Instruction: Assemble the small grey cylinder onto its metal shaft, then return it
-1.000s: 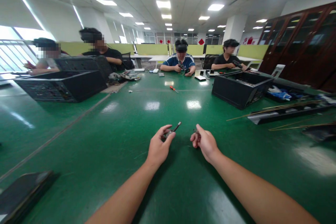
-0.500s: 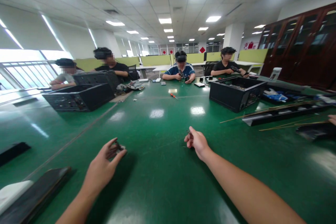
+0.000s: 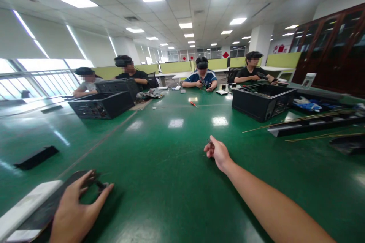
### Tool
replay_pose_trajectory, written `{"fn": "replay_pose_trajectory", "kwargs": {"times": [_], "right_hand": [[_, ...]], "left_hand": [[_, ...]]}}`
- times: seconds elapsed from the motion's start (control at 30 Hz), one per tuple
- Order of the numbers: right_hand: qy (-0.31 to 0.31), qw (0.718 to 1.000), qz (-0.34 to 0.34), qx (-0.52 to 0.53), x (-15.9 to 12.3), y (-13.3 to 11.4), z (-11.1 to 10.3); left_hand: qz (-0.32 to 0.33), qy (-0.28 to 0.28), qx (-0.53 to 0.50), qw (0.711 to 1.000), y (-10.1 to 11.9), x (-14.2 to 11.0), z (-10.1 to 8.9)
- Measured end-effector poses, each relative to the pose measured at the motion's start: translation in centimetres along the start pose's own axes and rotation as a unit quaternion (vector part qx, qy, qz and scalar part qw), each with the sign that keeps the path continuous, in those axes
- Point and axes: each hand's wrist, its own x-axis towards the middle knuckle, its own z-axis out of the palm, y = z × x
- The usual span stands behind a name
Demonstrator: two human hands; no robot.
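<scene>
"Metal part [image 3: 102, 186], small and dark: where was it?"

"At the person's left hand [image 3: 75, 207], low on the left of the view, above the green table [image 3: 162, 182]. The thumb and fingers were curved around it in a grasp, though blur hid its exact shape."

"And the right hand [image 3: 219, 153]?"

"It was near the middle, well apart from the left. Its fingers were curled in, with a tiny dark piece [image 3: 209, 141] pinched at the tips. I couldn't tell what that was."

"What lay near the left hand?"

"A dark flat panel [image 3: 47, 207], just beside and partly behind it, with a white box [image 3: 31, 201] on top. A black strip [image 3: 37, 157] lay farther out."

"Anything beyond?"

"An orange-handled screwdriver [image 3: 193, 104] lay across the table, between two open black computer cases. Thin brass-coloured rods [image 3: 310, 119] were on the right, and four other people sat at the far side."
</scene>
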Motion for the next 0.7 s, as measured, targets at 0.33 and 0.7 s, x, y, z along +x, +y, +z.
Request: {"fn": "replay_pose_trajectory", "kwargs": {"times": [0.33, 0.7], "right_hand": [[-0.244, 0.963, 0.079, 0.085, -2.7, 0.1, 2.1], [-0.293, 0.941, 0.119, 0.116, -2.5, -1.4, 1.8]], "left_hand": [[0.184, -0.023, -0.193, 0.963, 16.1, 3.8, 4.8], [0.019, -0.212, -0.42, 0.882, 23.4, 3.1, 9.9]]}}
